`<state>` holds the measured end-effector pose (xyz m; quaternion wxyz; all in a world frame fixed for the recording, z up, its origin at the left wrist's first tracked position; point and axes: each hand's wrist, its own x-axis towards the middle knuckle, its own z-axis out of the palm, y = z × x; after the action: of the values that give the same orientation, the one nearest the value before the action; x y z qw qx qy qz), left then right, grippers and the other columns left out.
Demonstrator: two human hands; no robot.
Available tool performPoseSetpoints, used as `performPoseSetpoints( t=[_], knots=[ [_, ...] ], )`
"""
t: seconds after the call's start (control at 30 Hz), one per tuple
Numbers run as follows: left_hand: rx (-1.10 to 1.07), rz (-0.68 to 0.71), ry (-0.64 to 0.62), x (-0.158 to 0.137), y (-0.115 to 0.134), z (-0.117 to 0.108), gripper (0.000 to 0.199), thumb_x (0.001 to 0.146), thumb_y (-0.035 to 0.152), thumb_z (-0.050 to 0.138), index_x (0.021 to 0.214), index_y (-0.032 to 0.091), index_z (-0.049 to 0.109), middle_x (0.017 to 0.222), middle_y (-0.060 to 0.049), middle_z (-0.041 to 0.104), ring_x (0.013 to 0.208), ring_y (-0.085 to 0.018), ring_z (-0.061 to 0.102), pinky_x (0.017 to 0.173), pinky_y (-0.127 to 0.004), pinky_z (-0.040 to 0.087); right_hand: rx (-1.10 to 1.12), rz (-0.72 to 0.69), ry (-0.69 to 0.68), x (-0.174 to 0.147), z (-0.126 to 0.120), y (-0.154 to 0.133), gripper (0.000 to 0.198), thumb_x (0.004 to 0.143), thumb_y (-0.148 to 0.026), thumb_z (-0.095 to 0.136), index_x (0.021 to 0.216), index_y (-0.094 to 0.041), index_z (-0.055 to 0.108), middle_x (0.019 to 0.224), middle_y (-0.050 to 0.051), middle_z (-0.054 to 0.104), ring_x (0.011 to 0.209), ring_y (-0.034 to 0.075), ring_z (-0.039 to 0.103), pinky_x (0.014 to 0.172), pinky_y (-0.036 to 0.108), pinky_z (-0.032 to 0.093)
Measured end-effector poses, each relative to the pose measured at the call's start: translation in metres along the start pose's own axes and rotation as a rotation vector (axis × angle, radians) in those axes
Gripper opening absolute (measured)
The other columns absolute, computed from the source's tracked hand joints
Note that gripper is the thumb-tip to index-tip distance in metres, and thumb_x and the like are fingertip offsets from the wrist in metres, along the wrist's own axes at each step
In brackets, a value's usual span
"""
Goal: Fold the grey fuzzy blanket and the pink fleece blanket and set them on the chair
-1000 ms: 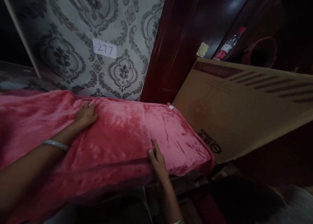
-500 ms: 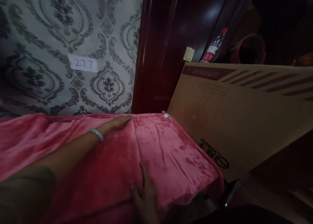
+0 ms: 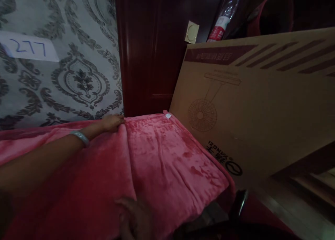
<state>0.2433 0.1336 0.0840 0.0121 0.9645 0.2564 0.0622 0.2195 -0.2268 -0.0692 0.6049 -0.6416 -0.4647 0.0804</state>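
A pink plush blanket (image 3: 167,163) lies spread before me, with a folded layer whose edge runs from the wall toward me. My left hand (image 3: 113,123), a pale bangle (image 3: 80,138) on its wrist, is closed on the far end of that fold, close to the wall. Nearer to me, my right hand (image 3: 137,219) is at the near part of the fold edge, its thumb and forefinger apart and pointing left. It is dim and slightly blurred, and its other fingers are hidden. A small white tag (image 3: 168,116) shows at the blanket's far right corner.
A large cardboard box (image 3: 248,107) stands along the blanket's right side. Behind it are a plastic bottle (image 3: 222,23) and a reddish round container (image 3: 274,13). Patterned wallpaper (image 3: 83,81) with a paper label (image 3: 30,48) and a dark red door (image 3: 146,58) border the far side.
The view has swung right and come closer. My left hand has gone from lying flat on the fold to closing on its edge. My right hand has shifted toward me and left.
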Motion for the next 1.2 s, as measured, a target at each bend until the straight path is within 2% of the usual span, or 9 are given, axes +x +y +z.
performPoseSetpoints(
  t=[0.17, 0.27, 0.47, 0.57, 0.67, 0.83, 0.93, 1.03, 1.2],
  knots=[
    [0.130, -0.039, 0.062, 0.032, 0.044, -0.030, 0.034, 0.067, 0.016, 0.054, 0.097, 0.019, 0.069, 0.108, -0.012, 0.070, 0.107, -0.032, 0.063, 0.094, -0.040, 0.049, 0.117, -0.001, 0.107, 0.047, -0.066, -0.004, 0.029, 0.088, -0.023, 0.054, 0.107, -0.028, 0.075, 0.103, 0.002, 0.077, 0.095, 0.020, 0.072, 0.084, 0.029, 0.058],
    [0.129, -0.031, 0.120, 0.064, 0.084, -0.038, 0.039, 0.070, 0.015, 0.055, 0.107, 0.017, 0.067, 0.115, -0.013, 0.067, 0.112, -0.032, 0.061, 0.094, -0.040, 0.048, 0.092, 0.068, 0.323, 0.074, -0.119, -0.002, 0.024, 0.085, -0.028, 0.055, 0.096, -0.023, 0.076, 0.096, 0.005, 0.077, 0.091, 0.022, 0.072, 0.078, 0.029, 0.058],
    [0.052, 0.006, 0.193, 0.116, 0.160, -0.020, 0.040, 0.077, 0.013, 0.054, 0.115, 0.018, 0.064, 0.120, -0.012, 0.064, 0.112, -0.028, 0.060, 0.094, -0.037, 0.048, -0.033, 0.216, 0.598, 0.092, -0.189, 0.034, 0.031, 0.075, -0.040, 0.061, 0.092, -0.020, 0.077, 0.103, 0.010, 0.076, 0.099, 0.028, 0.068, 0.085, 0.036, 0.053],
    [-0.005, 0.001, 0.202, 0.129, 0.178, 0.011, 0.038, 0.082, 0.013, 0.051, 0.117, 0.017, 0.064, 0.122, -0.014, 0.062, 0.113, -0.028, 0.060, 0.095, -0.038, 0.048, -0.096, 0.315, 0.621, 0.089, -0.193, 0.064, 0.040, 0.071, -0.045, 0.059, 0.095, -0.017, 0.075, 0.104, 0.012, 0.075, 0.081, 0.026, 0.068, 0.070, 0.033, 0.051],
    [-0.072, -0.024, 0.188, 0.134, 0.181, 0.050, 0.037, 0.083, 0.013, 0.050, 0.117, 0.017, 0.064, 0.119, -0.015, 0.063, 0.113, -0.028, 0.059, 0.099, -0.039, 0.047, -0.198, 0.420, 0.608, 0.081, -0.186, 0.088, 0.049, 0.072, -0.045, 0.056, 0.107, -0.015, 0.074, 0.095, 0.010, 0.076, 0.050, 0.017, 0.055, 0.050, 0.030, 0.041],
    [-0.202, -0.088, 0.215, 0.135, 0.169, 0.092, 0.045, 0.082, 0.008, 0.045, 0.126, 0.013, 0.056, 0.128, -0.019, 0.059, 0.122, -0.031, 0.056, 0.105, -0.044, 0.045, -0.334, 0.494, 0.593, 0.073, -0.178, 0.095, 0.054, 0.079, -0.049, 0.052, 0.118, -0.017, 0.071, 0.060, 0.001, 0.065, 0.037, 0.016, 0.040, 0.043, 0.030, 0.033],
    [-0.291, -0.098, 0.249, 0.136, 0.161, 0.096, 0.054, 0.081, 0.009, 0.047, 0.135, 0.011, 0.048, 0.137, -0.021, 0.052, 0.127, -0.029, 0.053, 0.108, -0.042, 0.044, -0.384, 0.535, 0.583, 0.075, -0.180, 0.087, 0.053, 0.081, -0.051, 0.049, 0.118, -0.020, 0.070, 0.046, -0.004, 0.051, 0.039, 0.020, 0.045, 0.048, 0.031, 0.036],
    [-0.341, -0.095, 0.260, 0.131, 0.156, 0.089, 0.065, 0.079, 0.013, 0.053, 0.143, 0.010, 0.040, 0.144, -0.021, 0.047, 0.134, -0.027, 0.048, 0.113, -0.038, 0.042, -0.413, 0.555, 0.553, 0.075, -0.183, 0.083, 0.052, 0.078, -0.052, 0.049, 0.114, -0.021, 0.070, 0.053, -0.002, 0.058, 0.043, 0.022, 0.051, 0.054, 0.034, 0.041],
    [-0.329, 0.003, 0.252, 0.084, 0.147, 0.072, 0.069, 0.082, 0.025, 0.058, 0.148, 0.019, 0.041, 0.157, -0.016, 0.037, 0.147, -0.030, 0.034, 0.121, -0.046, 0.031, -0.482, 0.587, 0.541, 0.074, -0.186, 0.090, 0.053, 0.077, -0.057, 0.049, 0.116, -0.025, 0.068, 0.051, -0.002, 0.055, 0.051, 0.027, 0.055, 0.060, 0.038, 0.041]
  ],
)
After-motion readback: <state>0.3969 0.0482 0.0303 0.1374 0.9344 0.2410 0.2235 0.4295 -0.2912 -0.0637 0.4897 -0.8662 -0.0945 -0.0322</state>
